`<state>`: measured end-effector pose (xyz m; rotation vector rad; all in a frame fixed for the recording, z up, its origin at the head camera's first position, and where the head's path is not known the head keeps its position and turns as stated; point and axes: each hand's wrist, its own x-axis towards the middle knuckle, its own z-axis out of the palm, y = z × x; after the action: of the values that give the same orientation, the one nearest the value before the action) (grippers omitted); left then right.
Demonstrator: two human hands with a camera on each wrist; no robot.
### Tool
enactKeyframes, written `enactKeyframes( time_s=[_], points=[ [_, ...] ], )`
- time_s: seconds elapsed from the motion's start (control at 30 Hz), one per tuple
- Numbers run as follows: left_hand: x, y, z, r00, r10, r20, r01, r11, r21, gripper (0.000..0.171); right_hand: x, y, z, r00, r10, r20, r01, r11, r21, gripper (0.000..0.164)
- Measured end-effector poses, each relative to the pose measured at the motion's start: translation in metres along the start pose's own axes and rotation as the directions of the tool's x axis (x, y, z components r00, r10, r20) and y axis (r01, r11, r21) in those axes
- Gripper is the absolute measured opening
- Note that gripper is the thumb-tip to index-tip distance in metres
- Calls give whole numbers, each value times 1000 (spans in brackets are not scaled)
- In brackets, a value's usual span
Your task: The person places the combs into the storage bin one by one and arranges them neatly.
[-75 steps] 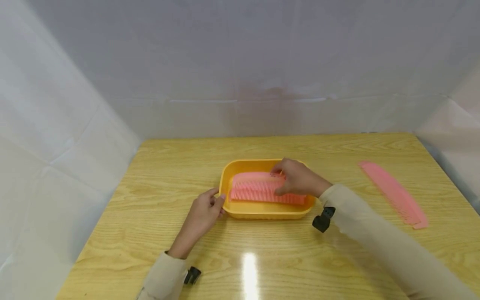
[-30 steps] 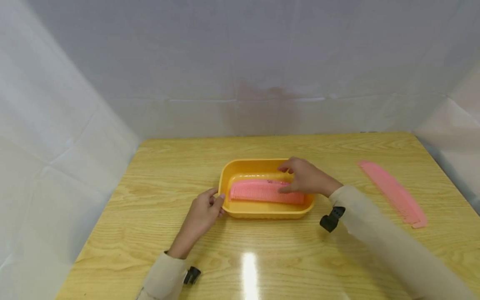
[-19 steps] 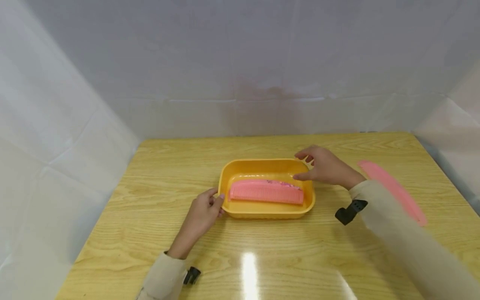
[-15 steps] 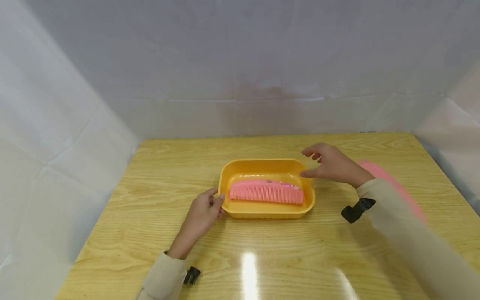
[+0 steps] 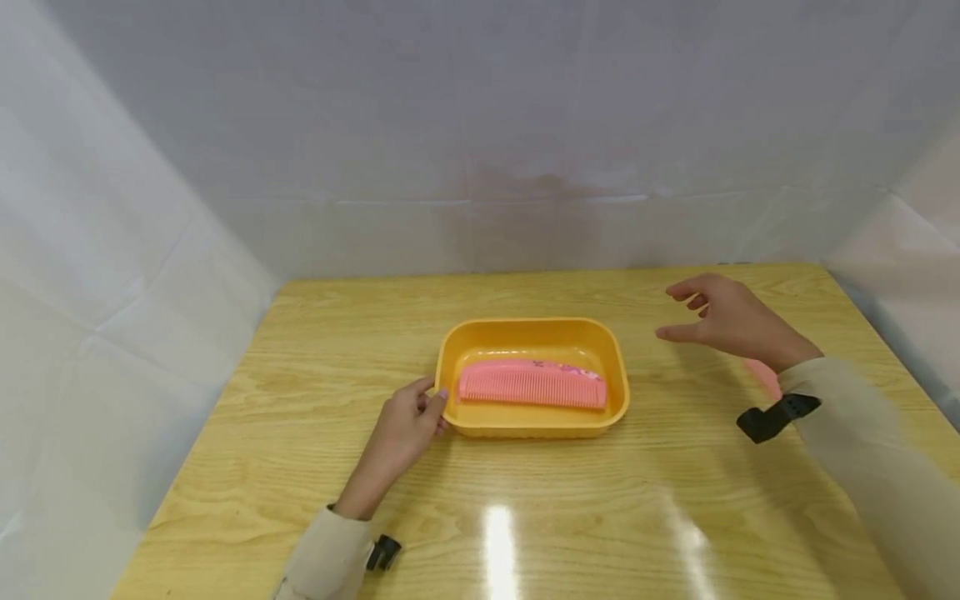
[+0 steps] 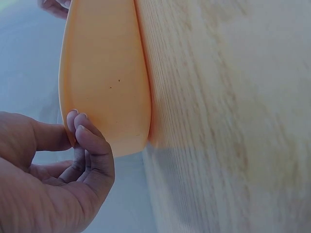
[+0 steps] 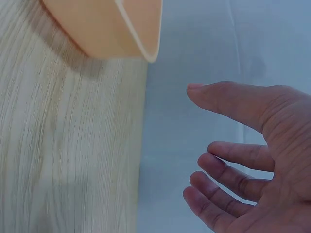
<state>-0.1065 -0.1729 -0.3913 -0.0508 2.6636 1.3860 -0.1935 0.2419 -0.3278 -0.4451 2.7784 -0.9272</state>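
Note:
A pink comb [image 5: 532, 385] with a flower print on its spine lies inside the yellow plastic tray [image 5: 525, 429]. My left hand [image 5: 405, 423] pinches the tray's left rim between thumb and fingers; the left wrist view shows the fingertips on the tray's outer wall [image 6: 107, 87]. To the right of the tray, my right hand [image 5: 723, 315] hangs over the table with thumb and fingers apart and nothing between them. A second pink comb [image 5: 763, 379] lies on the table, mostly hidden beneath my right wrist and sleeve.
The wooden table [image 5: 300, 350] carries the tray near its middle. A pale sheet [image 5: 525, 150] hangs behind the table and along both sides. Black straps with small mounts [image 5: 768, 421] sit at both wrists.
My right hand has let go of a comb in the tray and moved right, out over the table. Its arm now covers most of the other comb. My left hand stays at the rim.

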Motion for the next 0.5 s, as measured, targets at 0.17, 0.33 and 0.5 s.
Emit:
enactKeyframes(
  time_s=[0.17, 0.33, 0.5],
  points=[
    [-1, -1, -1, 1000, -1, 0, 1, 1000, 2, 45, -10, 16, -12, 997, 78, -17, -78, 997, -19, 81],
    [-1, 0, -2, 1000, -1, -1, 1, 1000, 9, 44, -19, 39, -19, 988, 146, -49, -148, 988, -51, 84],
    [-1, -1, -2, 1000, 9, 4, -9, 1000, 10, 43, -27, 61, -22, 981, 180, -68, -184, 981, -66, 86]
  ],
)
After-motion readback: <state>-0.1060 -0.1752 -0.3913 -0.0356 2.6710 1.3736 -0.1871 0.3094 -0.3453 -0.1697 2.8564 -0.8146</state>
